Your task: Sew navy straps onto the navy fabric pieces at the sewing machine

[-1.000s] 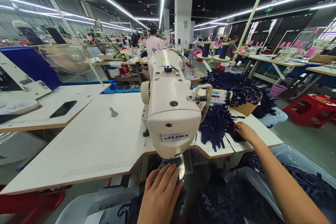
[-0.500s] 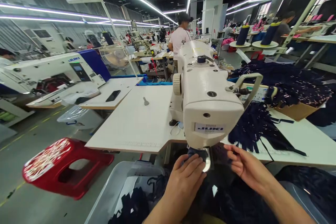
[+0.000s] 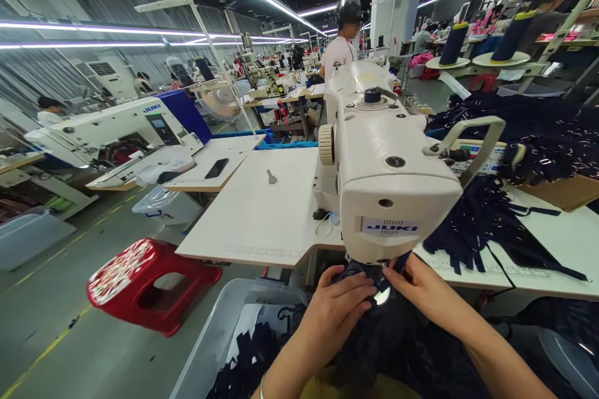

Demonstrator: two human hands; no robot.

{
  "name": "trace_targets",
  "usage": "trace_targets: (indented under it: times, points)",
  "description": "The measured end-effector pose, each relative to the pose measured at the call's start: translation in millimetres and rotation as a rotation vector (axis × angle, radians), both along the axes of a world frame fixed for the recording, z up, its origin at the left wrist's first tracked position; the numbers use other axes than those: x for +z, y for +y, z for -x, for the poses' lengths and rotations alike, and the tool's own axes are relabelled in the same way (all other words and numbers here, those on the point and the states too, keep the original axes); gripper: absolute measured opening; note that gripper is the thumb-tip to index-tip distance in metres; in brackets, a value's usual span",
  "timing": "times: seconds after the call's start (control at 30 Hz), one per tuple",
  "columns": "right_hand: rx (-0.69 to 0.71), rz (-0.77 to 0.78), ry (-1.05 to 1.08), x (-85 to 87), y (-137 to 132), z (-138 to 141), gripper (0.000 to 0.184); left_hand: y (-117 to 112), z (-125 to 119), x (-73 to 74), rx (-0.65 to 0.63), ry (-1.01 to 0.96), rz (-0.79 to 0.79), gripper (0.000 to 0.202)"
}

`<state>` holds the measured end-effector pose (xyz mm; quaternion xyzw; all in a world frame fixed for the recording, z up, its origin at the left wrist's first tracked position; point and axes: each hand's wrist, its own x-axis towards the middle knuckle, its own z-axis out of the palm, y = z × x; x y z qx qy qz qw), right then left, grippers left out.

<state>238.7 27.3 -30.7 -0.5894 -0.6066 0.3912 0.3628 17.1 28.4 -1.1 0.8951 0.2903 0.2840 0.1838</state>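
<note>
My left hand (image 3: 340, 307) lies bent over dark navy fabric (image 3: 352, 269) just below the head of a white JUKI sewing machine (image 3: 393, 193), its fingers pressing on the cloth. Close to the needle area, my right hand (image 3: 416, 280) pinches a navy fabric strap (image 3: 401, 262). Both sets of fingertips come near each other beside a shiny round metal part (image 3: 382, 296). The machine head hides the needle point, and part of the cloth is lost in shadow.
A clear plastic bin (image 3: 224, 312) with navy pieces stands at lower left, near a red stool (image 3: 154, 287). Bundled navy straps (image 3: 463, 230) lie on the table at right. A metal key-like piece (image 3: 271, 177) and a phone (image 3: 216, 168) rest on tabletops. A person (image 3: 339, 50) stands ahead.
My right hand has moved left to the needle area and now pinches a strap there. My left hand stays on the fabric. The whole view has shifted, with things appearing farther right.
</note>
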Motion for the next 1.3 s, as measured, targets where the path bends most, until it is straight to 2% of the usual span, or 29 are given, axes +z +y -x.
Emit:
trace_targets:
  times: [0.13,0.37,0.6,0.8,1.07,1.2,1.3]
  points:
    - [-0.061,0.058,0.034,0.4,2.0,7.9,0.025,0.5,-1.4,8.6,0.004,0.093,-0.052,0.027]
    - [-0.042,0.104,0.21,5.5,-2.0,16.0,0.031,2.7,-2.8,2.0,-0.007,0.099,-0.226,0.028]
    - [-0.043,0.1,0.252,10.2,-2.9,17.9,0.025,0.0,-6.6,5.2,-0.005,0.131,-0.271,0.027]
    - [-0.043,0.084,0.243,13.9,-3.3,18.9,0.018,0.2,-6.1,1.3,0.01,0.184,-0.314,0.026]
    - [-0.06,0.066,0.294,11.1,7.7,5.1,0.029,-2.6,-10.6,3.0,0.074,0.276,-0.379,0.023]
    - [-0.069,-0.075,0.156,10.0,26.1,4.7,0.031,-10.5,-17.4,1.1,0.164,0.265,-0.386,0.023]
    - [-0.113,-0.206,-0.054,-2.2,40.1,6.6,0.032,-15.0,-20.3,-4.8,0.223,0.286,-0.397,0.025]
